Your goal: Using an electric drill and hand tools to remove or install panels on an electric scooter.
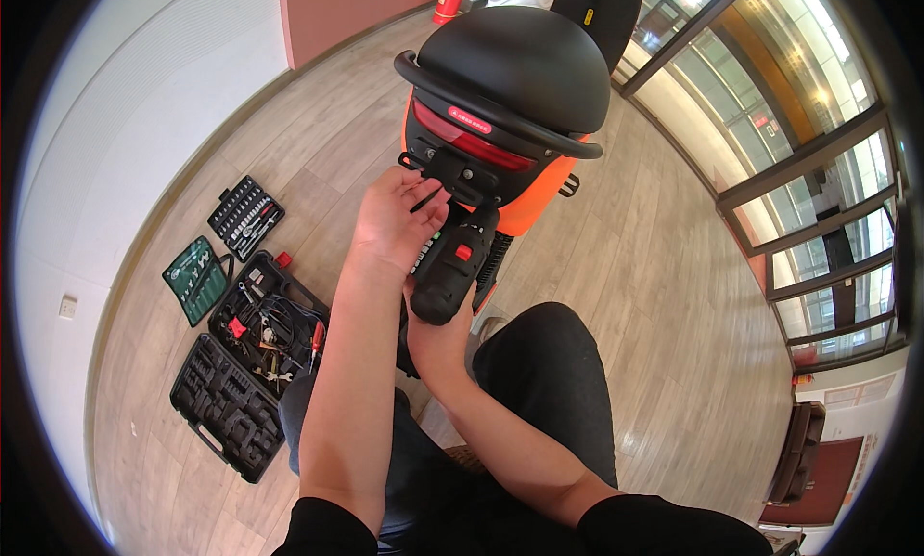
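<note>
In front of me is the rear of an orange and black scooter, with a red tail light under its black grab rail. Below the light is a black bracket with bolts on its face. My right hand is wrapped round the grip of a black cordless drill with a red button; its front end points at the lower right of the bracket. At the bracket's left side, my left hand has its fingers bent but apart. Whether those fingertips touch the bracket is hard to see.
On the wooden floor to my left lie an open black toolbox with jumbled tools, a socket set and a green wrench pouch. A red fire extinguisher stands by the far wall. Glass doors line the right.
</note>
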